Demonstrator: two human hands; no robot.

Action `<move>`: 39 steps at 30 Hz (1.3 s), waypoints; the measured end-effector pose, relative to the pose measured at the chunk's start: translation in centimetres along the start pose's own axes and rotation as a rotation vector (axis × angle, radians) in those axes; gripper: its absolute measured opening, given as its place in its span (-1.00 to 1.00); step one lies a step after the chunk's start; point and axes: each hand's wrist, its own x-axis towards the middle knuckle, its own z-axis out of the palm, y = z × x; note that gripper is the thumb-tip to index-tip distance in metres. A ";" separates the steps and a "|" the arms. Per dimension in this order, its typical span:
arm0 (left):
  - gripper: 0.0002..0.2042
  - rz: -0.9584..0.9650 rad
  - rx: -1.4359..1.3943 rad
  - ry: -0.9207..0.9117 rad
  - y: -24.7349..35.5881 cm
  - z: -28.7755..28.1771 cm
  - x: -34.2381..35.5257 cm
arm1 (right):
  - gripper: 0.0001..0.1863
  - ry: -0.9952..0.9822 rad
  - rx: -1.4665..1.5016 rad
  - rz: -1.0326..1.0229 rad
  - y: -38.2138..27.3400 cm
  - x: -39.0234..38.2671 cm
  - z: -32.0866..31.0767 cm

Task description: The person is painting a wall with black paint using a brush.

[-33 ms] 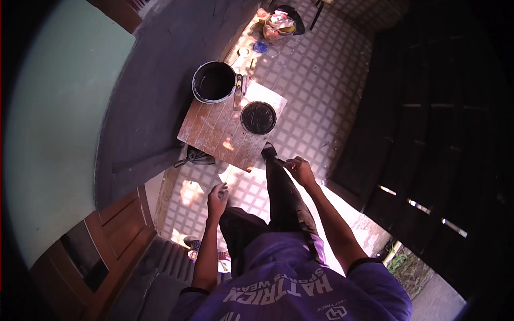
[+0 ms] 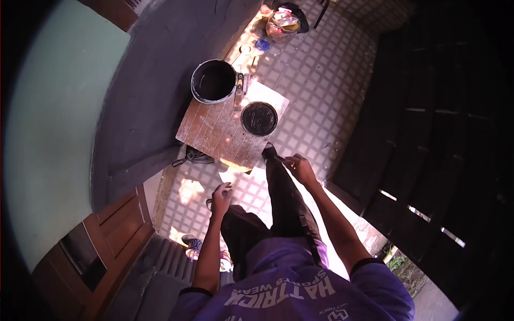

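My left hand [image 2: 221, 197] hangs over my dark-trousered leg, fingers loosely curled and apart, holding nothing visible. My right hand [image 2: 299, 168] is beside my other leg, fingers closed around something small and dark that I cannot make out. Ahead, a worn wooden board [image 2: 203, 131] bears a large bucket [image 2: 196, 80] with a dark inside and pale rim, a round black container or lid [image 2: 259, 119] with a smeared top, and hand tools [image 2: 239, 84] between them. Both hands are short of the board, touching none of these.
A dark-based wall [image 2: 126, 101] and wooden door [image 2: 118, 224] are on the left, dark slatted panels [image 2: 401, 134] on the right. A black bag [image 2: 195, 158] lies by the board. Farther off are a filled bag [image 2: 281, 27] and blue lid [image 2: 262, 45] on the tiled floor [image 2: 316, 80].
My left hand has moved slightly right, along with the leg beneath it. The view has shifted very slightly; the board and containers stay as they were.
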 end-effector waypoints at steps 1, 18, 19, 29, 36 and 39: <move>-0.74 -0.035 -0.082 -0.035 -1.0 3.3 1.8 | -0.73 -0.010 -0.055 -0.090 2.8 2.8 -0.2; -0.71 -0.136 0.049 0.301 -2.6 12.5 27.6 | -0.49 -0.080 -0.489 -0.636 6.0 21.1 8.7; -0.71 -0.138 0.044 0.302 -2.9 12.5 27.9 | -0.48 -0.071 -0.466 -0.648 6.1 20.7 8.8; -0.74 -0.111 0.209 0.136 -3.1 10.3 29.8 | -0.47 -0.327 -0.426 -0.790 8.7 14.4 6.6; -0.70 -0.108 0.266 0.120 -3.2 10.0 30.8 | -0.50 -0.163 -0.430 -0.732 8.1 17.8 3.6; -0.70 -0.115 0.112 0.064 -4.3 9.8 31.0 | -0.46 -0.188 -0.382 -0.811 8.5 19.9 5.1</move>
